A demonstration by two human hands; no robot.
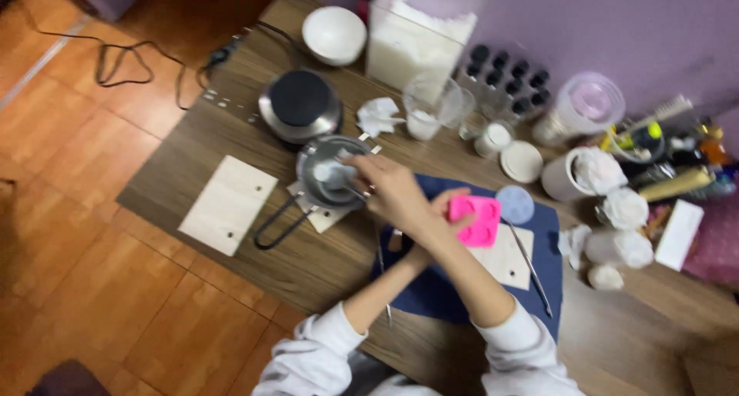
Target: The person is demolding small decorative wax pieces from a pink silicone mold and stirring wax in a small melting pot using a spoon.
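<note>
My arms are crossed over a wooden table (231,119). My right hand (394,193) reaches left to a small metal pot (332,173) with a black wire handle and grips a thin metal tool whose tip is in the white material inside. My left hand (445,211) passes under the right forearm and holds the edge of a pink silicone mould (476,220). The mould rests on a pale board (509,259) lying on a dark blue mat (431,292). Blur hides the finger detail.
A round black-topped hotplate (300,103) stands behind the pot, with a white bowl (334,34) and a clear tub of white flakes (412,42) further back. Small dark-capped bottles (508,76), cups, jars and white flower shapes (623,207) crowd the right. A pale board (228,203) lies at left.
</note>
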